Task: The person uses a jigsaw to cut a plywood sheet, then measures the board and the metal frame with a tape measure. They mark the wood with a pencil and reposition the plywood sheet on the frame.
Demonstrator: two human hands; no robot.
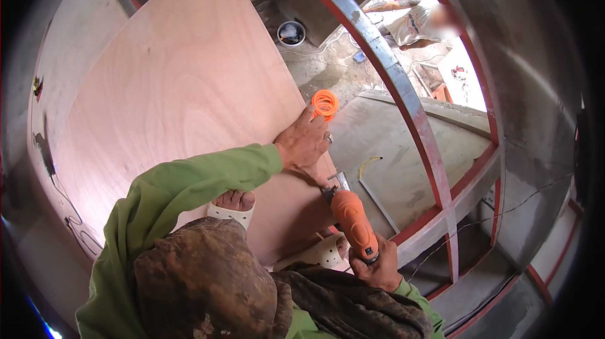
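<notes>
My left hand [305, 140] lies on the right edge of a large pinkish plywood sheet [170, 80], fingers spread, a ring on one finger. Just beyond its fingertips is a coiled orange hose [325, 104]. My right hand [378, 268] is wrapped round the rear end of an orange power tool [354, 222]. The tool's metal head [337, 184] meets the sheet's edge close to my left thumb. What the head does to the edge is too small to tell.
Red and grey metal frame bars [403, 93] curve past on the right. Below are a bucket [291, 34], a grey panel [403, 143] and another person [413, 27]. My feet in white clogs [230, 213] stand near the sheet. A black cable [74, 220] hangs at the left.
</notes>
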